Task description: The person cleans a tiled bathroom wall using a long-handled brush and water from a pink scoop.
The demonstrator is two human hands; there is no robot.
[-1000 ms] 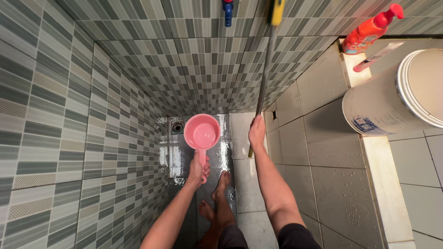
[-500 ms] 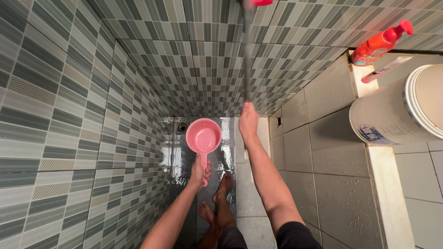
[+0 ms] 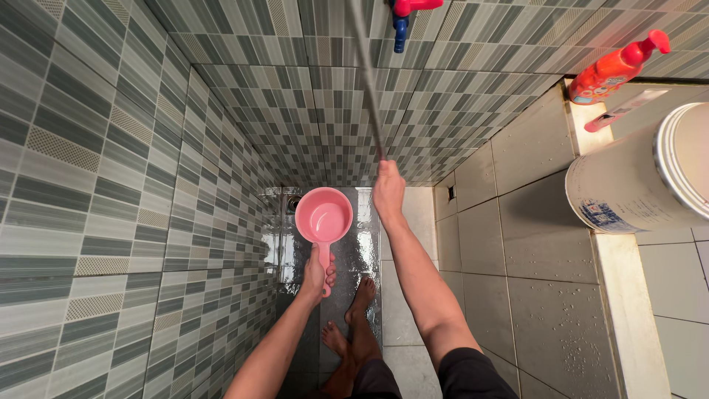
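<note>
At centre frame our left hand (image 3: 317, 273) is wrapped tight round the handle of the pink dipper (image 3: 324, 219) — its bowl faces up over the wet floor (image 3: 354, 251). Just right of it, our right hand (image 3: 388, 191) is closed on a long grey pole (image 3: 367, 81) running to the top edge. A white bucket (image 3: 635, 185) sits at right.

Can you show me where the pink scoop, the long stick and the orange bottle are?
pink scoop (image 3: 325, 216), head view, on its round bowl.
long stick (image 3: 367, 81), head view, on the grey shaft above the right hand.
orange bottle (image 3: 607, 76), head view, on its body.
</note>
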